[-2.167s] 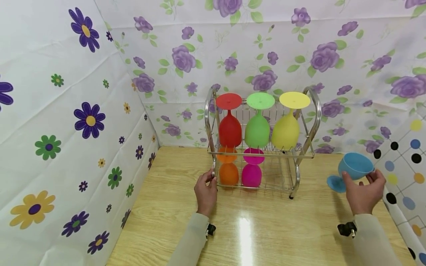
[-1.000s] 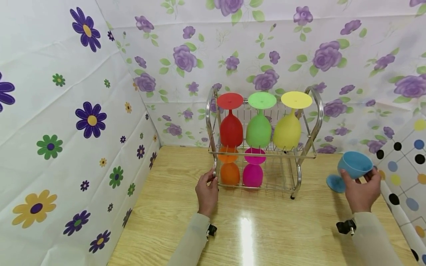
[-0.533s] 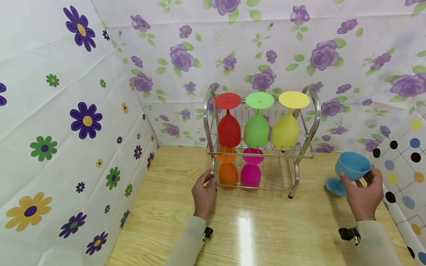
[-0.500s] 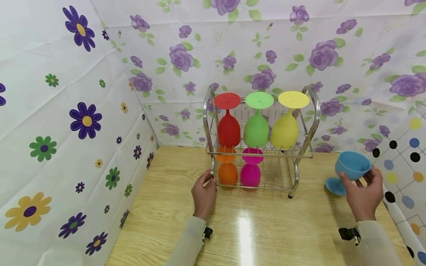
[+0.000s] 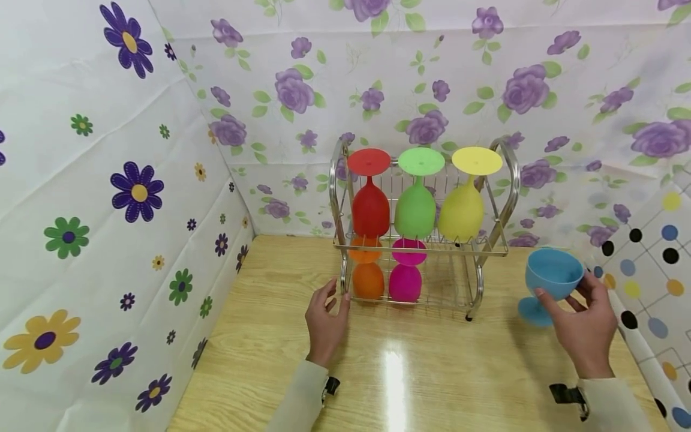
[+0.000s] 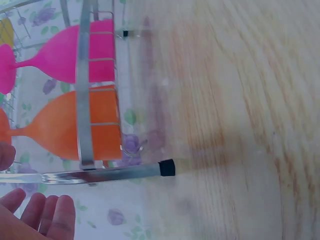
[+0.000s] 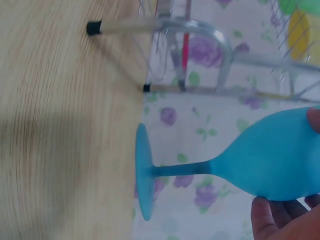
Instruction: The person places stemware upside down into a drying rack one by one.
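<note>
My right hand holds a blue plastic goblet by its bowl, thumb on one side and fingers on the other. The goblet is bowl up, right of the rack, its foot showing in the right wrist view. My left hand is beside the left front leg of a two-tier metal rack. Thumb and fingers lie apart on either side of that leg in the left wrist view. Upside down on the upper tier stand red, green and yellow goblets; orange and pink goblets stand below.
The rack stands on a wood-grain table, near the floral backdrop. Flower-printed sheeting covers the left side, and a dotted sheet the right. On the lower tier, bare wire lies right of the pink goblet.
My right hand has brought the blue goblet left and slightly down, and it is more upright. My left hand has loosened from the rack's leg, its fingers now spread.
</note>
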`<state>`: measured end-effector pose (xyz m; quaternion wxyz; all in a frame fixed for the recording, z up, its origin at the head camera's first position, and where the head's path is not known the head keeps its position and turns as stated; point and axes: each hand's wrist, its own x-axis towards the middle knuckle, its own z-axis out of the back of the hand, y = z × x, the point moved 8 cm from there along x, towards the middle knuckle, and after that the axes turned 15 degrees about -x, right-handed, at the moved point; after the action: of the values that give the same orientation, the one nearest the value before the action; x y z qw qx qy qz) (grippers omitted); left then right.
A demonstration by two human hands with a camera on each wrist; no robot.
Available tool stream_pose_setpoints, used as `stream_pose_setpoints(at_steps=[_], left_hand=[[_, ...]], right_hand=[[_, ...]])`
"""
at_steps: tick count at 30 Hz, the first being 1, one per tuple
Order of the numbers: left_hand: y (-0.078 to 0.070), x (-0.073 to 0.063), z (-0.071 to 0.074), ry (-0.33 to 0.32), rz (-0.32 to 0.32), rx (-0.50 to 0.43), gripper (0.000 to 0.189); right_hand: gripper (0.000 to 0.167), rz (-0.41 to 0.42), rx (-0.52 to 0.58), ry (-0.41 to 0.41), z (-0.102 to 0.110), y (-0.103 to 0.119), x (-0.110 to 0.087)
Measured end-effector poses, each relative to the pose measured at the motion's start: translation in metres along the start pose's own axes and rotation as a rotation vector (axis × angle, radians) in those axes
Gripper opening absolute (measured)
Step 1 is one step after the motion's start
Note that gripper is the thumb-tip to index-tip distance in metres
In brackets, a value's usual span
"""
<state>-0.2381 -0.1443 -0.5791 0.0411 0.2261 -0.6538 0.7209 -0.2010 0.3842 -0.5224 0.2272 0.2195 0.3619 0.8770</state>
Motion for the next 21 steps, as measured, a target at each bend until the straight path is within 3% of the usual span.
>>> stream_pose_setpoints(at_steps=[7, 12, 21], left_hand=[[-0.013, -0.007, 0.000, 0.061, 0.064, -0.029, 0.044], [-0.035, -0.014, -0.007, 0.133, 0.091, -0.082, 0.042], [-0.073, -0.029, -0.027, 0.296, 0.108, -0.089, 0.047]], right_hand=[[0.089, 0.127, -0.063, 0.044, 0.003, 0.030, -0.026], [0.093, 0.261, -0.060, 0.084, 0.003, 0.056, -0.047], [0.094, 0.440, -0.042, 0.160, -0.001, 0.093, -0.078]])
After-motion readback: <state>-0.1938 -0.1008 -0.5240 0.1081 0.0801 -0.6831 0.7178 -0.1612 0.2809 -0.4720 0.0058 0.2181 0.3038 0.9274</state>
